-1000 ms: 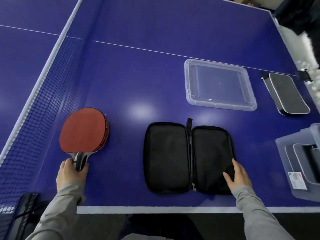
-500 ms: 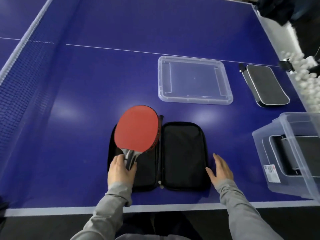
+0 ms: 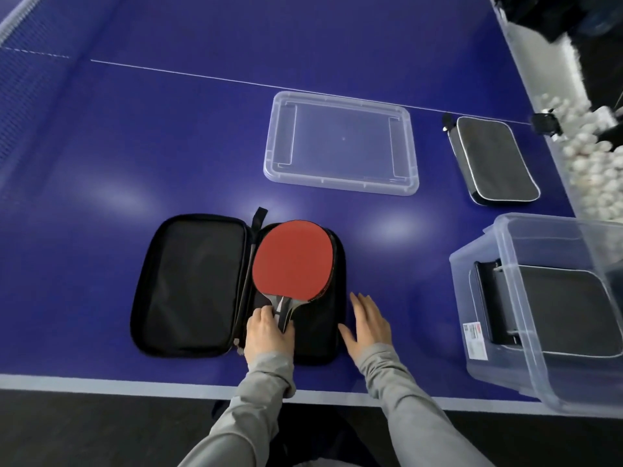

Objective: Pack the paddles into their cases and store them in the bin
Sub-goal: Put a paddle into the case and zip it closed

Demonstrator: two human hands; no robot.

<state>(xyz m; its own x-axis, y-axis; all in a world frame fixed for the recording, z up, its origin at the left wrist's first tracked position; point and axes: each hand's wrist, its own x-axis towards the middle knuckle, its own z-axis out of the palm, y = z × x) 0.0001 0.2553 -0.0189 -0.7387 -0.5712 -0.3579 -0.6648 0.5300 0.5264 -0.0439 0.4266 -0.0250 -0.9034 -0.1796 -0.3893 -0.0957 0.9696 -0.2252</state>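
Note:
A black paddle case (image 3: 192,284) lies unzipped and spread flat near the table's front edge. A red-faced paddle (image 3: 292,259) lies over its right half, blade pointing away from me. My left hand (image 3: 268,333) grips the paddle's handle. My right hand (image 3: 365,323) rests flat with straight fingers at the case's right edge. A clear bin (image 3: 505,348) at the right front holds black cases. A closed black case (image 3: 490,160) lies at the back right.
The bin's clear lid (image 3: 340,141) lies upside down on the blue table (image 3: 168,129) behind the open case. Many white balls (image 3: 586,156) fill a trough beyond the right table edge. The net (image 3: 20,79) runs along the far left.
My left hand has carried the paddle from the table's left side, across the case's left half, onto its right half. My right hand stays at the case's right edge.

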